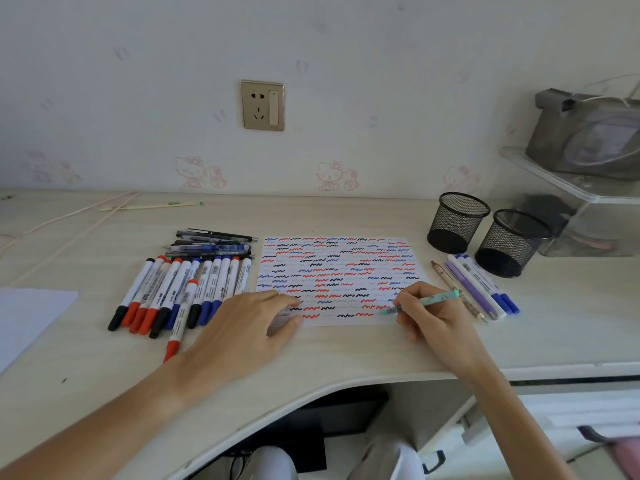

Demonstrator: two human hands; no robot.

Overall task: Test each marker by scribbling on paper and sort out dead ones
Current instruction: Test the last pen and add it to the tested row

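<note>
A white sheet of paper [337, 271] covered in red, blue and black squiggles lies at the desk's middle. My right hand [433, 317] grips a teal pen [427, 301], its tip on the paper's lower right corner. My left hand [242, 327] rests flat on the paper's lower left corner with its fingers straight. A row of white markers [180, 289] with red, black and blue caps lies left of the paper, with several dark pens [213, 244] behind it. A few more pens and markers [479, 287] lie right of the paper.
Two black mesh pen cups [457, 221] [510, 242] stand at the back right. Behind them is a clear shelf [568, 188] with a grey bag on it. Another white sheet [27, 320] lies at the far left. The desk's front edge curves inward.
</note>
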